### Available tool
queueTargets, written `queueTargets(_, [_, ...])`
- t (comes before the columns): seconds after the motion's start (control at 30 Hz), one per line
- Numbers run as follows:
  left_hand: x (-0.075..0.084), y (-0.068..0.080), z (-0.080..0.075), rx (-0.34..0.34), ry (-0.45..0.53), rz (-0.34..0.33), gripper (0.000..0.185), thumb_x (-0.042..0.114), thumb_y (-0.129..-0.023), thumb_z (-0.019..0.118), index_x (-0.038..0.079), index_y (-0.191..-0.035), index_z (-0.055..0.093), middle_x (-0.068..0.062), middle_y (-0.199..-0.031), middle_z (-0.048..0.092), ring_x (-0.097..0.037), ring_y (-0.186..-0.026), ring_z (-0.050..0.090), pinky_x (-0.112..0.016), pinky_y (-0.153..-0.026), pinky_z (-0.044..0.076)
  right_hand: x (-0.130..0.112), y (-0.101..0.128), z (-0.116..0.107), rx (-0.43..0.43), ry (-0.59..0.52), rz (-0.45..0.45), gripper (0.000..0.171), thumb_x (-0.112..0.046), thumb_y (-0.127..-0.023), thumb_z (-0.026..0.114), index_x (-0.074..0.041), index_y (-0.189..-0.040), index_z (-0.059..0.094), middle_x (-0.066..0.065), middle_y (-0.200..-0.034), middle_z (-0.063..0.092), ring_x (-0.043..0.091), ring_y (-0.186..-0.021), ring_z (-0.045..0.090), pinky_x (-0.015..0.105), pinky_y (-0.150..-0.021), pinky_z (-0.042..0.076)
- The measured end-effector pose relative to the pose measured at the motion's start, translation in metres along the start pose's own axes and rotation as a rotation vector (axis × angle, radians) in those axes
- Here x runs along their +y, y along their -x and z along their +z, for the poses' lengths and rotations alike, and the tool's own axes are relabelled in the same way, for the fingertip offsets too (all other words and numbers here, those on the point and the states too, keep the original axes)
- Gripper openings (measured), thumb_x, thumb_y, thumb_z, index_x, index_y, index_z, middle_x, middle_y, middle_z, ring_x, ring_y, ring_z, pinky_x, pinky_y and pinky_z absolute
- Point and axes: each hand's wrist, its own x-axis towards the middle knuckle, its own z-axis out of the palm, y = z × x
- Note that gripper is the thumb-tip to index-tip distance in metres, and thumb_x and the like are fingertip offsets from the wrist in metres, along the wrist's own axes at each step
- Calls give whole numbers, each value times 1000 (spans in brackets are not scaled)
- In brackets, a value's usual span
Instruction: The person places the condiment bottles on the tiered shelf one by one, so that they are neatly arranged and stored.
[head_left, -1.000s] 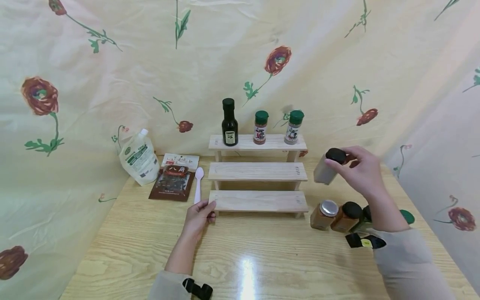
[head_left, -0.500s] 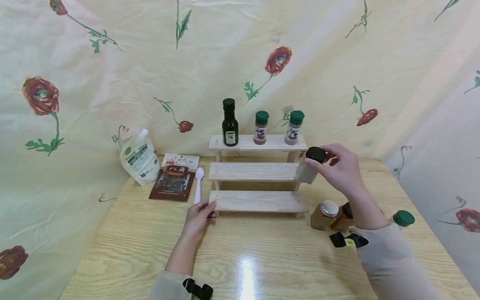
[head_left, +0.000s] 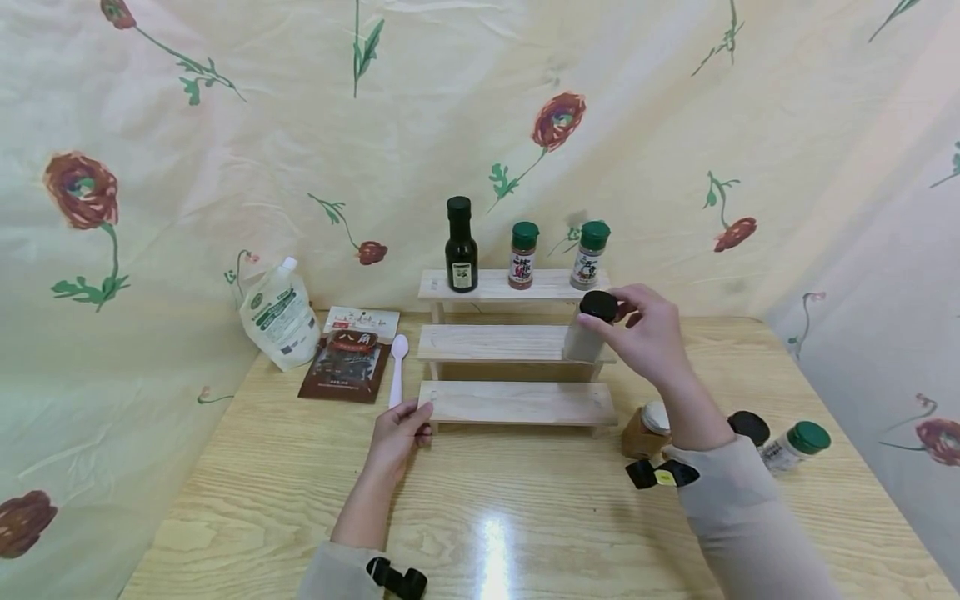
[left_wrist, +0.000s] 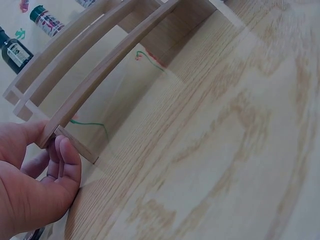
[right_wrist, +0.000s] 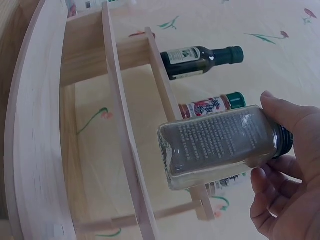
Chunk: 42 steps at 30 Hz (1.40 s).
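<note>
Over the three-step wooden rack (head_left: 516, 343), the right hand (head_left: 647, 333) pinches a black-capped glass spice jar (head_left: 587, 332), likely rigid, slippery, breakable, by its cap, while the left hand (head_left: 397, 431) grips the rack's corner.

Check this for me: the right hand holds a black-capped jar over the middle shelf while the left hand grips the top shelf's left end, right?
Not quite. The left hand grips the left end of the bottom shelf, not the top one; the head view shows it. The rest stands: the right hand holds the black-capped jar over the middle shelf.
</note>
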Motion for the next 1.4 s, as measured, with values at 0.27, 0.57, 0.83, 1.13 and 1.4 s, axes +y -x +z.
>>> queueTargets(0.27, [2, 2, 1, -7, -3, -9, 38, 11, -98, 69, -12, -125, 59, -4, -80, 63, -10, -69, 60, -18, -58, 55, -5, -5, 17, -44, -42, 11, 38, -21, -81, 88, 1, -108, 71, 11, -97, 64, 21, -82, 53, 22, -65, 44])
queueTargets(0.57, [1, 3, 0, -4, -4, -9, 40, 11, -98, 69, -13, -128, 57, -4, -83, 63, -9, -68, 59, -17, -59, 55, -16, -9, 42, -107, -60, 25, 47, -26, -79, 90, 0, -113, 71, 11, -96, 63, 23, -80, 55, 29, -66, 47])
queueTargets(0.83, [1, 2, 0, 1, -2, -18, 39, 10, -97, 69, -13, -127, 57, -5, -80, 63, -9, -68, 59, -18, -58, 55, -25, -14, 58, -122, -73, 36, 48, -27, -77, 91, 0, -113, 71, 11, -98, 64, 26, -83, 58, 38, -80, 44])
queueTargets(1.13, [4, 2, 2, -3, 5, -17, 39, 11, -97, 70, -12, -126, 59, -5, -79, 63, -10, -68, 60, -18, -57, 55, -31, -23, 72, -142, -83, 16, 46, -30, -79, 90, -4, -113, 73, 9, -101, 66, 26, -84, 58, 31, -67, 45])
queueTargets(1.4, [4, 3, 2, 7, -6, -29, 43, 12, -98, 70, -12, -131, 57, -4, -80, 63, -9, -67, 60, -18, -58, 55, -36, -31, 86, -151, -120, 28, 50, -28, -78, 90, -2, -116, 72, 11, -103, 66, 22, -76, 57, 29, -64, 46])
